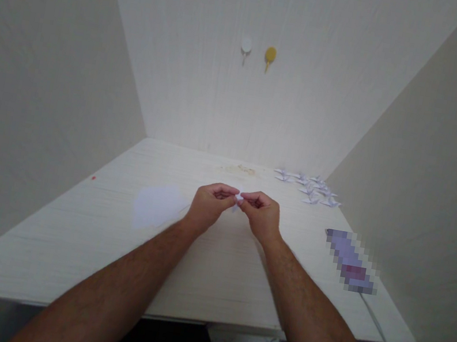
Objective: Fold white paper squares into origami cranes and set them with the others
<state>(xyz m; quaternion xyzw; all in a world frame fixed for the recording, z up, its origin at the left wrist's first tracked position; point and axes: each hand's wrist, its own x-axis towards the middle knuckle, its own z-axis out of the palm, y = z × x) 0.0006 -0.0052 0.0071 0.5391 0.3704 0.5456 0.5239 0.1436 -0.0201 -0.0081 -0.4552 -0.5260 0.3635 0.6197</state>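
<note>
My left hand (209, 203) and my right hand (263, 213) meet above the middle of the pale wooden desk (68, 237). Both pinch a small folded piece of white paper (238, 199) between fingertips; most of it is hidden by the fingers. A flat sheet of white paper (156, 206) lies on the desk just left of my left hand.
Several small folded paper figures (308, 187) sit at the back right of the desk. A blurred flat object (351, 261) with a white cable (380, 336) lies at the right. Two hooks, white (246, 45) and yellow (270, 55), hang on the back wall. Walls close both sides.
</note>
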